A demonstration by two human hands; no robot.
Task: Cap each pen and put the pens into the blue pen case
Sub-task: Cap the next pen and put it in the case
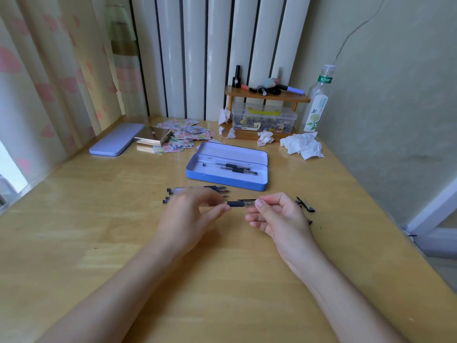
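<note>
Above the wooden desk I hold one clear pen with a black grip (238, 203) level between both hands. My left hand (195, 214) pinches the barrel end. My right hand (277, 214) pinches the clear cap at the pen's right end. Behind my left hand lie several uncapped pens (217, 189) side by side. Loose caps (305, 204) lie to the right of my right hand. The open blue pen case (222, 180) sits beyond the hands, with capped pens (237, 168) lying in it.
The case's blue lid (116, 143) lies far left. A stack of stickers and a shiny box (173, 137) sit behind. Crumpled tissues (303, 144), a small wooden shelf over a clear box (264, 120) and a plastic bottle (317, 102) stand at the back right.
</note>
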